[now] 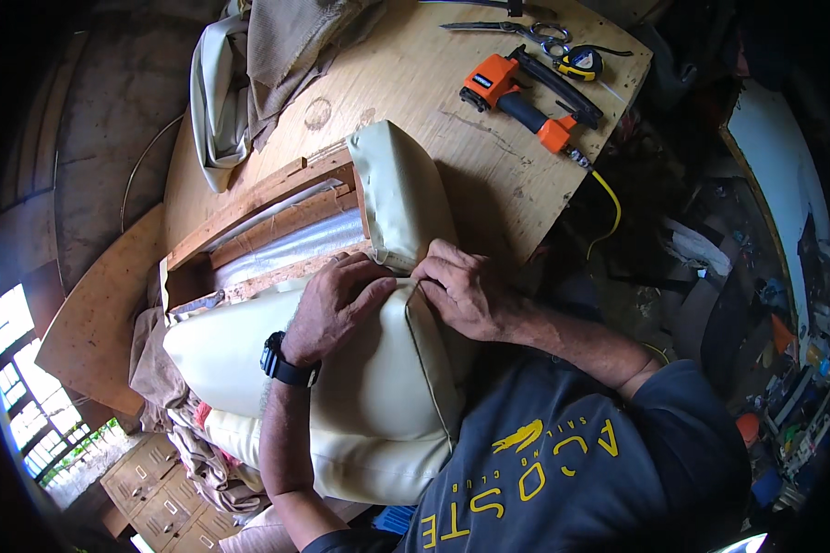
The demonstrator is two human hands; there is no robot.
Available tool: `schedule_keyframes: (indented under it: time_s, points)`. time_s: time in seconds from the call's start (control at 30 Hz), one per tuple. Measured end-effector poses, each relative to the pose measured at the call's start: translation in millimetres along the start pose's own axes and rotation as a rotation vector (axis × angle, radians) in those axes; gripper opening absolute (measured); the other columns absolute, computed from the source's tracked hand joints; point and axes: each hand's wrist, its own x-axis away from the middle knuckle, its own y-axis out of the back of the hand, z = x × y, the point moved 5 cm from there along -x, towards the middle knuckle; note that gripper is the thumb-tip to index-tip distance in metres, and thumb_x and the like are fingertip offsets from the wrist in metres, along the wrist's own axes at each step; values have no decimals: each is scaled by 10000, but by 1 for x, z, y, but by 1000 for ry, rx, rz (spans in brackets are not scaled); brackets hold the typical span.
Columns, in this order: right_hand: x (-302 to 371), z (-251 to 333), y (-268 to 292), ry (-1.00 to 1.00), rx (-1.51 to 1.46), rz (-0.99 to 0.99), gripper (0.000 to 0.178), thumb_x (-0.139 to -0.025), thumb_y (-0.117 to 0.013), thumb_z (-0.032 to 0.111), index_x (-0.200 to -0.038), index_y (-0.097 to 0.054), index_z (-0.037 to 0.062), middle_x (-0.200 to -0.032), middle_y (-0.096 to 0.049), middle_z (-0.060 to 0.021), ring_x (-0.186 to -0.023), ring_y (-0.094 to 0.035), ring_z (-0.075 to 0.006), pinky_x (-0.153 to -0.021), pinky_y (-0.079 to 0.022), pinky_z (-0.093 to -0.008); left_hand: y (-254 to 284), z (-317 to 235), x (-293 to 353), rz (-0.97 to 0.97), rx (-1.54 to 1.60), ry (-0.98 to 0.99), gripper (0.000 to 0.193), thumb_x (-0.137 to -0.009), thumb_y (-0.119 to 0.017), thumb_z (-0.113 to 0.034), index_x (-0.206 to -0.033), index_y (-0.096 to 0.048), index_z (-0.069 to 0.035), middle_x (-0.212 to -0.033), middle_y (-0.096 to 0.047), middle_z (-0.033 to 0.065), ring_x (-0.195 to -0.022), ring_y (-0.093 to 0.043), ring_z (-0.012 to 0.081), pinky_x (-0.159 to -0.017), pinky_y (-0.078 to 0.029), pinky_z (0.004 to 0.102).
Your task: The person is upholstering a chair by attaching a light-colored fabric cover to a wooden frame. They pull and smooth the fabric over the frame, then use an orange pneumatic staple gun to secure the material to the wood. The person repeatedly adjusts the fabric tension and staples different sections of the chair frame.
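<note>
A seat piece covered in cream vinyl [240,355] lies before me, its wooden frame [277,195] bare along the far side, with silvery sheeting inside. My left hand [339,306], a black watch on its wrist, curls over the edge of the vinyl beside the frame. Close to it, my right hand [466,288] pinches the vinyl at the corner, where a dark-lined seam runs down toward me. Beyond the hands rises a padded, vinyl-covered end [401,194]. The fingertips of both hands are partly hidden by folds and the frame edge.
On the wooden table [341,120] lie an orange and black air stapler [530,97] with a yellow hose [615,207], scissors [516,30] and a tape measure [581,63]. Brown fabric [290,55] and a loose vinyl piece [217,101] lie at the far left. Clutter covers the right.
</note>
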Motion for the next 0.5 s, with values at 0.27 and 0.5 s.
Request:
schedule_keyframes:
  time_s: [0.27,0.5]
  points:
    - [23,-35,-18,-340,-448,58,287,-1035,-598,176,-1225,-701,-13,-848,-707,-102,-703,-665,-158,-627,-528,-328,-16,-10,-4,-212,-219,-29,105,-908,-702,-90,-948,-673,2,-934,-651,164,-918,-616,374,-823,-497,456]
    - [18,-23,-23,-863,-1198,347,269,-1050,-642,302,-854,-654,117,-571,-468,55,-453,-448,-41,-433,-399,-236,-15,-12,-10,-144,-173,-21,95,-900,-695,-49,-975,-674,6,-930,-639,157,-890,-604,367,-805,-493,458]
